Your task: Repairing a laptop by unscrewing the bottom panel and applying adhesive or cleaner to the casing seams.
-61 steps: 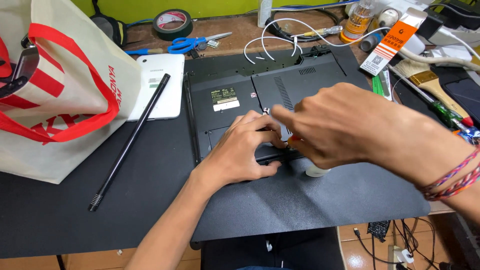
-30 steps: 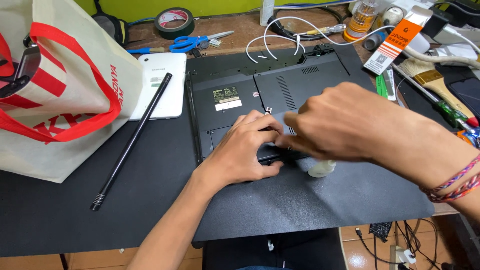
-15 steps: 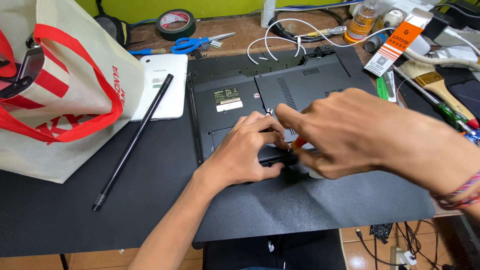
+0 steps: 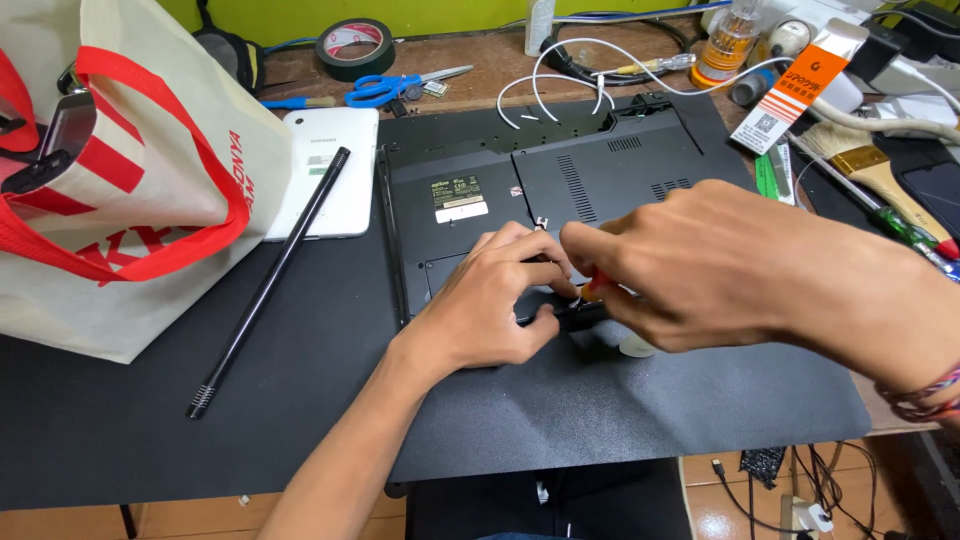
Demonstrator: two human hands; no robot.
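Note:
A black laptop (image 4: 560, 175) lies upside down on a black mat (image 4: 600, 410). My left hand (image 4: 495, 300) rests on its near edge, fingers pinching a small black part (image 4: 560, 315) at the base. My right hand (image 4: 700, 265) reaches in from the right and grips a small tool with an orange-red handle (image 4: 597, 288), its tip at the same spot. Most of the tool is hidden by my fingers.
A white and red tote bag (image 4: 110, 170) stands at the left. A white tablet (image 4: 330, 170) and a long black rod (image 4: 270, 280) lie beside the laptop. Blue scissors (image 4: 385, 88), a tape roll (image 4: 355, 45), white cables (image 4: 560, 75), a brush (image 4: 870, 165) and a screwdriver (image 4: 900, 225) crowd the back and right.
Both hands stay at the laptop's near edge. My right hand has shifted slightly over the spot and the small tool's orange-red handle shows again between my fingers.

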